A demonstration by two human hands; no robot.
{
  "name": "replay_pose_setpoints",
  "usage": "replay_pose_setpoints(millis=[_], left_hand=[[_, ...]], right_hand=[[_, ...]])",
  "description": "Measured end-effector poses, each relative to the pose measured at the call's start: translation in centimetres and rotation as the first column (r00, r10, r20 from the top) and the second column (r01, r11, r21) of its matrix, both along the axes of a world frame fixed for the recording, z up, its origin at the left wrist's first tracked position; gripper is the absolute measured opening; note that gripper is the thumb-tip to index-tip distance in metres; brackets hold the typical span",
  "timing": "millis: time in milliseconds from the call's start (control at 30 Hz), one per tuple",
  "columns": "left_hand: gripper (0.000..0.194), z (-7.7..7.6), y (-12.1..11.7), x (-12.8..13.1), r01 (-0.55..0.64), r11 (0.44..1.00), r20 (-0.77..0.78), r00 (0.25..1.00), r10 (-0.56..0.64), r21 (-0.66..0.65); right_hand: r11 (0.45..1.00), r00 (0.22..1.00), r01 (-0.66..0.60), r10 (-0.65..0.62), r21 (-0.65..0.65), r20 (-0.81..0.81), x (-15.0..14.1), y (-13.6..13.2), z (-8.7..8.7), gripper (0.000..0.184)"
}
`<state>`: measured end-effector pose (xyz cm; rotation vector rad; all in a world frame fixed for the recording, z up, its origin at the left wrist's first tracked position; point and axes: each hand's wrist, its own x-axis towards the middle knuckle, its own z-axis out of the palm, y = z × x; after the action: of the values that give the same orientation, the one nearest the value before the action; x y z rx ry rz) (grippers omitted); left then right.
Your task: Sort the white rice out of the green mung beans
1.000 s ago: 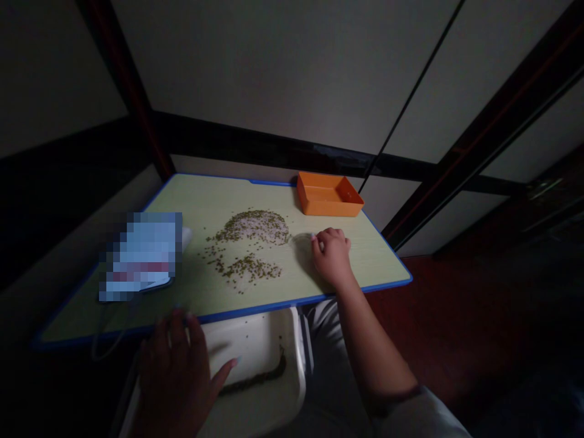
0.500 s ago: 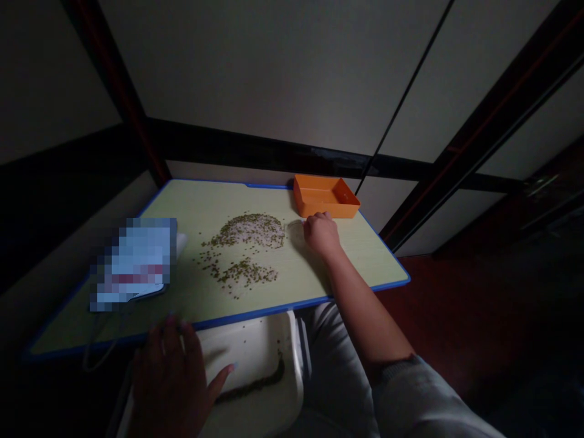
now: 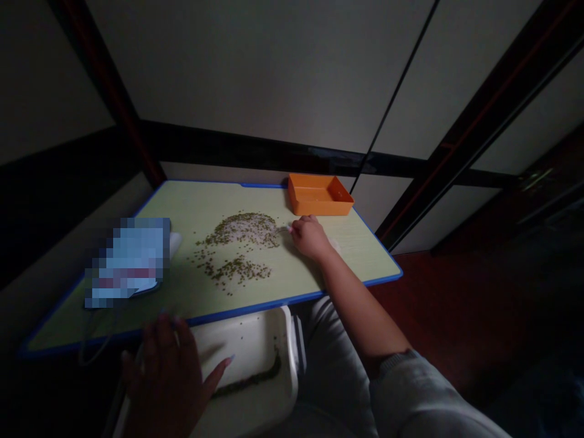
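Observation:
My right hand is closed on what looks like a small spoon, mostly hidden by the fingers. Its tip reaches the right side of a heap of white and green grains, perhaps rice and mung beans. Nearer me lies a smaller, looser patch of the same grains. My left hand is open with fingers spread, at the table's front edge over the left part of a white basin. Inside the basin runs a dark band of green grains.
An orange box stands at the back right of the pale table, which has a blue rim. At left lies a blurred-out bluish object with a pale cable loop. Cabinet panels rise behind.
My right hand has moved slightly left, bringing the spoon tip to the heap's right side; a pale patch now shows behind the wrist. My left hand's fingers are spread wider.

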<state>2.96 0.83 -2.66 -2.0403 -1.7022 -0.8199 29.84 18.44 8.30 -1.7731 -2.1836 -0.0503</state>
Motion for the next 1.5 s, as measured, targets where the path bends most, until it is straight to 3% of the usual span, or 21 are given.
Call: replay_pose_setpoints(millis=[167,433,567,700,833,1133,1400,1500], left_hand=[[0.100,0.2,0.0,0.1,-0.006,1.000,-0.011,1.000,0.006,0.003],[0.100,0.4,0.0,0.2,-0.008,1.000,-0.037,0.999,0.008,0.004],[0.099,0.1,0.0,0.1,-0.007,1.000,-0.020,1.000,0.007,-0.002],[0.101,-0.1,-0.2,-0.1,-0.007,1.000,-0.027,1.000,0.007,-0.007],[0.104,-0.1,-0.2,-0.2,0.004,1.000,-0.029,1.000,-0.005,-0.023],[0.108,0.2,-0.3,0.2,-0.015,0.998,-0.013,1.000,0.014,-0.067],[0.109,0.2,-0.3,0.2,-0.035,0.997,-0.049,0.998,0.032,-0.067],[0.108,0.3,-0.3,0.2,-0.032,0.995,-0.022,0.999,0.030,-0.095]], right_hand=[[0.982,0.981,-0.186,0.188,0.040,-0.042,-0.8,-0.3,-0.4,0.026],[0.899,0.887,-0.426,0.437,0.096,-0.150,-1.9,-0.8,-0.5,0.026],[0.916,0.893,-0.380,0.400,0.133,-0.206,-0.9,-1.0,0.1,0.027],[0.960,0.948,-0.268,0.277,0.077,-0.154,0.6,-1.5,0.3,0.024],[0.968,0.962,-0.248,0.250,0.032,-0.109,0.8,-2.5,-0.1,0.026],[0.916,0.907,-0.402,0.397,-0.002,-0.140,-1.9,-3.0,-0.5,0.029],[0.871,0.851,-0.492,0.482,0.006,-0.210,-1.6,-3.2,-0.3,0.031],[0.881,0.846,-0.470,0.466,0.054,-0.259,-1.1,-3.5,0.0,0.028]])
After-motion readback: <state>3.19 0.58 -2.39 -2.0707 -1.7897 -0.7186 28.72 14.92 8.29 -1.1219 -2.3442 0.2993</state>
